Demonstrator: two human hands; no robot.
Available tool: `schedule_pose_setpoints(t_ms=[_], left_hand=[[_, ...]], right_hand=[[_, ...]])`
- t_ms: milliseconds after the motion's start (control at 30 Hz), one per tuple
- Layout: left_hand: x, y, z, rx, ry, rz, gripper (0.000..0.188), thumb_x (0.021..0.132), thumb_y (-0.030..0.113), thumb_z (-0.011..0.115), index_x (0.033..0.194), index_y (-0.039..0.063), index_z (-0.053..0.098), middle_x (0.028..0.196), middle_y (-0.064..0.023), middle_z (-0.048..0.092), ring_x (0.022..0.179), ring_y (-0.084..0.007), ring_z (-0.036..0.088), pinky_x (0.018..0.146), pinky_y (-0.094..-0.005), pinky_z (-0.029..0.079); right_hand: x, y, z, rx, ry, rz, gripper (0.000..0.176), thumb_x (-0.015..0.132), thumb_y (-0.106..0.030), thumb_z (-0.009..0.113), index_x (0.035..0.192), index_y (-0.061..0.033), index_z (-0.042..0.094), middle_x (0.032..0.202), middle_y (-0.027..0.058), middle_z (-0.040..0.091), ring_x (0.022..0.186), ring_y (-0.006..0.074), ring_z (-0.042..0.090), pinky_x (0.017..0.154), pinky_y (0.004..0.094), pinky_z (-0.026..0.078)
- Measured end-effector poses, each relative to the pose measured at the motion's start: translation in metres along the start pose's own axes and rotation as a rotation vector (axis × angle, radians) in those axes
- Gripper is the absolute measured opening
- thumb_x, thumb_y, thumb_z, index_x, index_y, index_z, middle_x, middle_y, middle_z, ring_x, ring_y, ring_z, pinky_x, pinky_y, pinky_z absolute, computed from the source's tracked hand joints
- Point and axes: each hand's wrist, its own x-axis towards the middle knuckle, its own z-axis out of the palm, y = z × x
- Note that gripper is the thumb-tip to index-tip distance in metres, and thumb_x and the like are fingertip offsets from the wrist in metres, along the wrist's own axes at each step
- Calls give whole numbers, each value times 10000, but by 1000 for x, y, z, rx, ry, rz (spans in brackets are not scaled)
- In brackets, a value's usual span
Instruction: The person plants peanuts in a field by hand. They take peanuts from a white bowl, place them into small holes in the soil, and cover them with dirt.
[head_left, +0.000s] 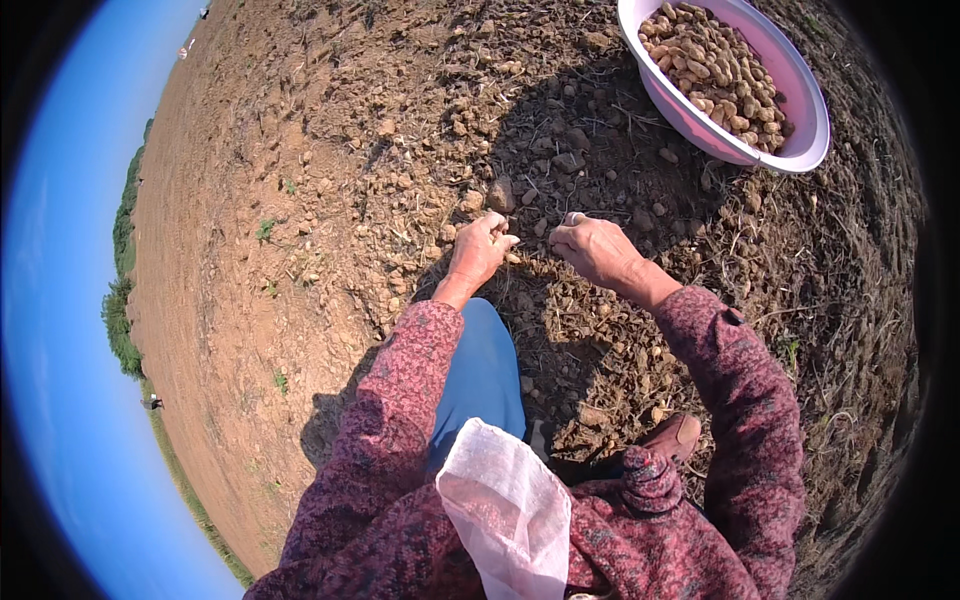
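Observation:
My left hand (478, 247) is low over the cloddy soil, its thumb and fingertips bent towards each other. Just beneath its thumb shows a small pale piece (512, 258), perhaps a peanut. To its right, across a narrow gap, my right hand (596, 249) is curled with its knuckles up. Its fingers hide whatever may be in its grasp. Beyond both hands, at the upper right, a pale pink plastic basin (806, 142) sits on the ground. Unshelled peanuts (712, 71) form a heap inside it.
Dry stalks and clods (750, 247) litter the soil around me. A brown clod (501, 195) lies just past my left hand. My blue-trousered knee (480, 367) and brown shoe (675, 436) are below. White mesh cloth (510, 517) hangs before my chest. A distant person (153, 403) is at the left.

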Motion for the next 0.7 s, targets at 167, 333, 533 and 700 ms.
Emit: schedule_pose_setpoints(t_ms=[167, 333, 533, 700], left_hand=[[-13, -13, 23, 268, -121, 116, 169, 746, -15, 620, 912, -43, 606, 895, -183, 553, 883, -340, 600, 750, -393, 489], [1, 18, 11, -216, -204, -217, 219, 810, 166, 661, 826, 0, 519, 775, -71, 549, 710, -147, 531, 646, -311, 441], [53, 17, 30, 42, 82, -5, 206, 899, 168, 561, 915, 16, 423, 925, -194, 532, 791, -313, 596, 677, -400, 491], [55, 34, 53, 568, 102, 186, 282, 838, 33, 556, 1071, -31, 412, 1037, -221, 462, 809, -365, 614, 652, -411, 538]], right_hand=[[45, 28, 54, -372, -227, 3, 144, 834, -117, 516, 904, -25, 602, 974, 192, 563, 775, 298, 627, 672, 379, 528], [13, 28, 46, 131, 151, 136, 269, 866, -194, 604, 953, 13, 455, 782, 180, 554, 750, 353, 584, 653, 410, 475], [-4, 2, -61, 478, 842, 283, 183, 872, -131, 638, 941, 11, 544, 821, 82, 583, 682, 107, 574, 609, 227, 483], [3, 49, -202, -462, 913, 252, 335, 850, -260, 655, 1065, -10, 599, 1031, 152, 636, 923, 266, 625, 817, 395, 495]])
